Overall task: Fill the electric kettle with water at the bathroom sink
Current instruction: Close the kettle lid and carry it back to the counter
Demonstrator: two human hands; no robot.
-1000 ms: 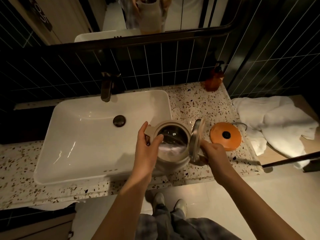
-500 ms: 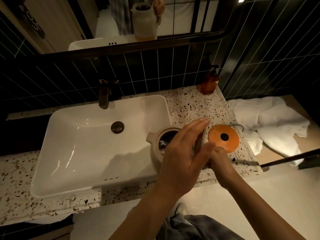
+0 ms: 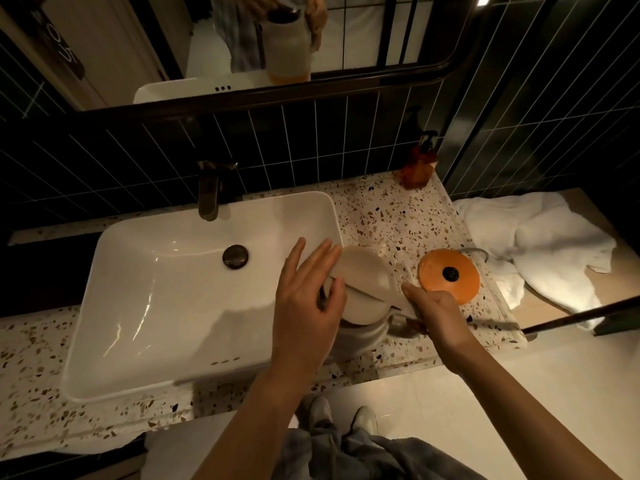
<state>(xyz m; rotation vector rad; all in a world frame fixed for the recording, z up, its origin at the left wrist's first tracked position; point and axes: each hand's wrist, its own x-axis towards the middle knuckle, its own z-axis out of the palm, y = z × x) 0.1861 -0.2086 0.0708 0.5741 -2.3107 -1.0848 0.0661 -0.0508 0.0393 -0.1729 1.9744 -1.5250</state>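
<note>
Standing on the speckled counter just right of the white sink, the cream kettle has its lid down or nearly down, tilted a little; a seam runs across the top.

Left hand lies flat over the sink side of the lid, fingers straight and slightly fanned, thumb tucked at the lid's near edge. Palm down, not curled around anything.

Right hand is at the kettle's right side, by the handle, curled around it. Index finger points out along the hinge side of the lid; the other fingers are folded under, so how tightly they grip I cannot tell.

Orange round base with a black centre stud sits on the counter just right of the kettle, touching or nearly touching the right hand's knuckles. Grey cord loops off behind it.

Dark faucet stands at the back of the sink, no water visible from it. Drain plug sits mid-basin. Sink looks dry.

Amber soap bottle with a black pump is at the back right corner of the counter. White towel is bunched on the ledge beyond the counter's right end.

Mirror above the dark tiles reflects the kettle's body and the sink's rim.
</note>
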